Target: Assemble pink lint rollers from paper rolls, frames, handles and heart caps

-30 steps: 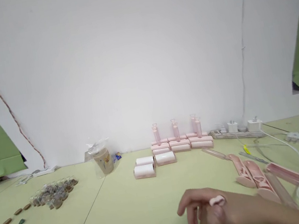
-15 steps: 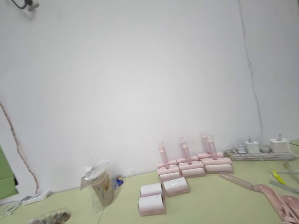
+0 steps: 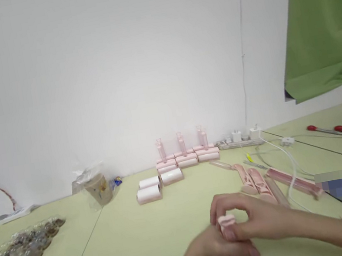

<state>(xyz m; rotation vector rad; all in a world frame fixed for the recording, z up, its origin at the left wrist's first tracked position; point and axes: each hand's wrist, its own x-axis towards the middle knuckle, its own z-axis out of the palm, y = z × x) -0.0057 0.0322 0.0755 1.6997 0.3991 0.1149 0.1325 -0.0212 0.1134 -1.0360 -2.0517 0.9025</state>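
Observation:
Both my hands meet low in the middle of the picture over the pale green table (image 3: 139, 248). My right hand (image 3: 256, 216) comes in from the right, fingers curled over a small pink plastic part (image 3: 226, 223). My left hand (image 3: 220, 247) rises from below and grips the same pink part from underneath. More pink shows at the bottom edge below the hands, too cut off to name. Behind the hands lie several pink lint-roller handles (image 3: 254, 177).
Against the white wall stand stacked pink lint rollers (image 3: 185, 158), with two white rolls (image 3: 150, 189) in front. A bagged paper cup (image 3: 97, 188) is left of them, small glass bottles (image 3: 29, 243) far left. A power strip (image 3: 241, 138) with cables and red-handled tools (image 3: 340, 129) lie right.
The camera tipped up, taking my hands out of sight half a second ago, then dropped and turned right. Both hands are back in view, still together on the pink part.

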